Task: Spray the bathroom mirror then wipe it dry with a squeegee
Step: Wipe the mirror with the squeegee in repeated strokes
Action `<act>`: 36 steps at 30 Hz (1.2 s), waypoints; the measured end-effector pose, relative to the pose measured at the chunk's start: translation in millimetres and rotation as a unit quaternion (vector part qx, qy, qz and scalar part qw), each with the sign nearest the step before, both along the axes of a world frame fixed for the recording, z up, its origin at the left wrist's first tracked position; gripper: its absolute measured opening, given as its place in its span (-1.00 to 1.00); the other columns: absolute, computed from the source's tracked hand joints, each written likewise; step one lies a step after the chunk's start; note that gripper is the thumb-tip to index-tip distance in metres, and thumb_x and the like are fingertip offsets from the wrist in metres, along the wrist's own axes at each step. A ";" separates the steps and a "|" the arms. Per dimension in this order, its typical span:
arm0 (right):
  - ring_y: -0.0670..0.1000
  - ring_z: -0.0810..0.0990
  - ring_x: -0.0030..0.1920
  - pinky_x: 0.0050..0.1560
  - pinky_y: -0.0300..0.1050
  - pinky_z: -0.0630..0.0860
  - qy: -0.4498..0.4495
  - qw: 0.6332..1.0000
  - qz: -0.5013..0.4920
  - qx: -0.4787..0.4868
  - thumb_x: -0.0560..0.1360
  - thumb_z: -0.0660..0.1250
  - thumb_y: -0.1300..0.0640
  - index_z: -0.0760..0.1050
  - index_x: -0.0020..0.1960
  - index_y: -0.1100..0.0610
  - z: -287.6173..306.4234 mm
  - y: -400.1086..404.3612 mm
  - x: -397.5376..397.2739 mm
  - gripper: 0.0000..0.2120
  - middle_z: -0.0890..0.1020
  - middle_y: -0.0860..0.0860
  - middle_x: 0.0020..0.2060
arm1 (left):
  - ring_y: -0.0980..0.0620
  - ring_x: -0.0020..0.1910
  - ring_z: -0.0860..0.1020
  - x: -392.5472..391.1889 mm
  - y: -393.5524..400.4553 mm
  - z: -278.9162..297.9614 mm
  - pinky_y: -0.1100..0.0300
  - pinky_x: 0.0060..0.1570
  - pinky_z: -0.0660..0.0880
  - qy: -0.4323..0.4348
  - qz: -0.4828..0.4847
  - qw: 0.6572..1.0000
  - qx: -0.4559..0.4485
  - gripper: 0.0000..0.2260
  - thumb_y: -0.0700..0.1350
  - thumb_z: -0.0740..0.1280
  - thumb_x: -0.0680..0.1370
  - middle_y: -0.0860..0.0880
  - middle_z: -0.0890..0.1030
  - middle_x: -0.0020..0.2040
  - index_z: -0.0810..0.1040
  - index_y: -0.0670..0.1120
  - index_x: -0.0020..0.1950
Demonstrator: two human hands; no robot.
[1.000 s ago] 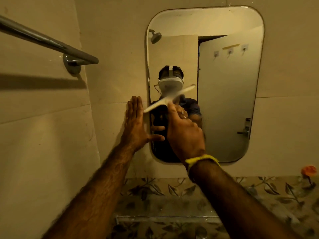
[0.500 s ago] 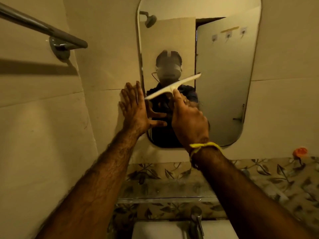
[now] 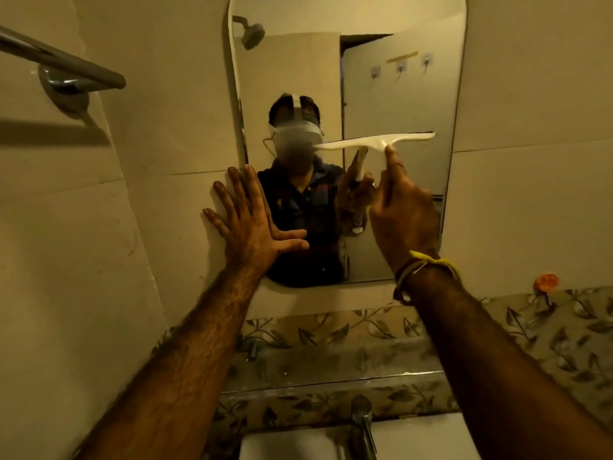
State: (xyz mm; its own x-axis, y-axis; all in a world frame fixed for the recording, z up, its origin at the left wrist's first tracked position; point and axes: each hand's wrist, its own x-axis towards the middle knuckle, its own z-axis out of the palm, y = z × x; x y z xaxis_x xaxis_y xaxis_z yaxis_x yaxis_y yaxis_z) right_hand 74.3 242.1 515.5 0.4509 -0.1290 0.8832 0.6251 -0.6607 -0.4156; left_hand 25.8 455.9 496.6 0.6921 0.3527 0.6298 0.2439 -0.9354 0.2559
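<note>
Where the tiled wall (image 3: 83,260) fills the left side, a chrome towel bar (image 3: 66,66) on a round mount, upper left, casting a dark shadow below. Next, left hand (image 3: 247,220) spread flat, fingers straight and splayed, palm pressed across the left edge of the bathroom mirror (image 3: 398,94), thumb lying out over the glass, holding nothing. Mirror rounded at its corners, fixed upright to the wall, top cut off by the frame. On its glass, a white squeegee (image 3: 374,143), blade nearly level and laid against the surface at mid-height, right tip close to the mirror's right edge. Just below the blade, right hand (image 3: 403,214) wrapped round the squeegee handle, fingers curled, thumb pointing up toward the blade; yellow and reddish thread bands (image 3: 428,267) at the wrist. Lower centre, under the mirror, a band of leaf-patterned tiles (image 3: 331,330), a narrow ledge, a chrome tap (image 3: 363,423) over a white basin (image 3: 421,439). Far right, a small orange object (image 3: 545,282) on the wall, too blurred to identify.
</note>
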 end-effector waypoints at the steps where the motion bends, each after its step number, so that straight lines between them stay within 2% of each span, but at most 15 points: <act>1: -0.21 0.33 -0.55 -0.57 -0.43 0.19 0.003 1.000 -0.006 0.005 0.63 0.03 -0.01 0.15 0.54 -0.06 -3.9 -2.9 0.3 -0.53 0.39 -0.10 -0.49 | -0.35 0.54 -0.36 0.8 0.4 -1.2 -0.53 0.39 -0.18 -0.005 0.003 1.000 0.000 0.41 0.57 0.36 0.12 -0.21 -0.39 0.58 -0.43 -0.10 0.56; 3: -0.20 0.30 -0.59 -0.58 -0.46 0.14 0.021 1.000 0.011 0.012 0.62 0.01 -0.03 0.13 0.55 -0.07 -35.6 -3.5 -6.3 -0.51 0.34 -0.13 -0.53 | -0.34 0.54 -0.36 3.4 -0.2 -2.9 -0.53 0.39 -0.16 -0.009 0.010 1.000 0.003 0.41 0.57 0.36 0.13 -0.21 -0.39 0.58 -0.44 -0.10 0.55; 7: -0.17 0.32 -0.60 -0.59 -0.38 0.23 0.073 0.997 0.037 0.005 0.61 0.09 0.01 0.11 0.55 -0.11 -103.7 -4.6 -24.8 -0.48 0.30 -0.16 -0.56 | -0.35 0.55 -0.35 9.1 -1.6 -6.1 -0.54 0.39 -0.16 -0.019 0.022 1.000 0.008 0.42 0.58 0.36 0.12 -0.21 -0.38 0.59 -0.46 -0.10 0.55; 10: -0.17 0.37 -0.57 -0.61 -0.42 0.24 0.056 0.994 0.051 0.081 0.61 0.06 -0.02 0.20 0.51 -0.10 -75.9 -14.2 -9.5 -0.53 0.35 -0.14 -0.53 | -0.37 0.55 -0.31 11.3 -3.0 -9.7 -0.56 0.37 -0.17 -0.031 0.025 0.999 0.005 0.43 0.59 0.36 0.11 -0.23 -0.33 0.60 -0.38 -0.13 0.59; 12: -0.21 0.38 -0.53 -0.62 -0.46 0.26 0.043 0.991 0.023 0.126 0.61 0.08 0.04 0.27 0.49 -0.06 -39.4 -24.9 7.0 -0.56 0.36 -0.17 -0.48 | -0.38 0.56 -0.28 10.3 -4.2 -11.0 -0.57 0.36 -0.17 -0.035 0.031 0.999 0.005 0.43 0.60 0.35 0.10 -0.24 -0.29 0.61 -0.32 -0.14 0.60; 14: -0.25 0.36 -0.51 -0.63 -0.48 0.19 0.041 0.990 -0.017 0.130 0.60 0.10 0.06 0.31 0.47 -0.05 -21.0 -32.0 16.7 -0.56 0.36 -0.19 -0.46 | -0.39 0.56 -0.25 9.0 -5.6 -10.4 -0.57 0.36 -0.16 -0.036 0.036 0.999 0.004 0.43 0.61 0.35 0.10 -0.25 -0.26 0.62 -0.30 -0.15 0.61; 16: -0.26 0.37 -0.48 -0.57 -0.50 0.16 0.051 0.989 -0.020 0.137 0.59 0.11 0.06 0.31 0.47 -0.06 -33.8 -28.6 12.3 -0.56 0.41 -0.18 -0.41 | -0.40 0.56 -0.23 8.9 -5.9 -9.2 -0.58 0.35 -0.15 -0.040 0.037 0.999 0.005 0.42 0.61 0.35 0.10 -0.26 -0.23 0.62 -0.28 -0.15 0.61; 19: -0.19 0.43 -0.48 -0.59 -0.46 0.30 0.085 0.988 0.032 0.124 0.60 0.11 0.06 0.26 0.50 -0.07 -83.9 -16.3 -9.8 -0.54 0.45 -0.13 -0.42 | -0.40 0.56 -0.22 10.1 -3.6 -8.7 -0.58 0.35 -0.16 -0.045 0.028 0.999 0.010 0.42 0.61 0.34 0.10 -0.27 -0.22 0.62 -0.27 -0.15 0.61; 21: -0.17 0.44 -0.49 -0.57 -0.47 0.33 0.098 0.986 0.052 0.121 0.61 0.12 0.07 0.26 0.50 -0.06 -94.7 -13.4 -16.1 -0.55 0.45 -0.14 -0.43 | -0.41 0.56 -0.21 11.2 -1.2 -9.5 -0.58 0.35 -0.16 -0.050 0.024 0.998 0.018 0.41 0.62 0.34 0.10 -0.27 -0.21 0.62 -0.27 -0.14 0.61; 25: -0.22 0.40 -0.48 -0.57 -0.51 0.32 0.077 0.984 0.016 0.161 0.61 0.14 0.13 0.40 0.42 0.00 -40.6 -26.1 0.1 -0.61 0.41 -0.16 -0.41 | -0.43 0.56 -0.18 12.9 3.1 -10.8 -0.59 0.34 -0.16 -0.059 0.020 0.998 0.025 0.41 0.64 0.31 0.10 -0.29 -0.18 0.62 -0.24 -0.16 0.61; 29: -0.25 0.44 -0.39 -0.50 -0.56 0.28 0.098 0.978 0.003 0.182 0.61 0.15 0.15 0.49 0.34 0.04 -14.5 -34.9 4.3 -0.67 0.50 -0.14 -0.26 | -0.43 0.56 -0.16 14.5 3.3 -11.8 -0.60 0.33 -0.15 -0.067 0.017 0.997 0.024 0.41 0.65 0.28 0.09 -0.29 -0.16 0.62 -0.23 -0.17 0.61; 31: -0.18 0.51 -0.32 -0.42 -0.51 0.35 0.135 0.974 0.039 0.178 0.61 0.15 0.15 0.48 0.34 0.06 -32.6 -28.5 -5.9 -0.67 0.58 -0.06 -0.18 | -0.44 0.56 -0.14 16.0 2.8 -13.5 -0.61 0.33 -0.14 -0.072 0.019 0.997 0.027 0.41 0.67 0.26 0.09 -0.29 -0.15 0.62 -0.22 -0.17 0.61; 34: -0.10 0.57 -0.24 -0.28 -0.21 0.60 0.204 0.963 0.097 0.145 0.63 0.13 0.12 0.44 0.38 0.05 -70.2 -11.4 -33.2 -0.65 0.59 -0.08 -0.12 | -0.44 0.56 -0.14 17.3 5.4 -14.6 -0.62 0.31 -0.12 -0.079 0.010 0.997 0.025 0.40 0.67 0.24 0.10 -0.30 -0.14 0.62 -0.23 -0.16 0.61; 36: -0.03 0.60 -0.17 -0.17 -0.09 0.65 0.218 0.960 0.096 0.148 0.63 0.13 0.09 0.43 0.40 0.04 -75.5 -7.4 -37.6 -0.64 0.63 -0.03 -0.04 | -0.44 0.56 -0.15 16.3 8.5 -14.9 -0.62 0.31 -0.12 -0.079 0.000 0.997 0.023 0.39 0.67 0.23 0.11 -0.30 -0.15 0.62 -0.24 -0.15 0.61</act>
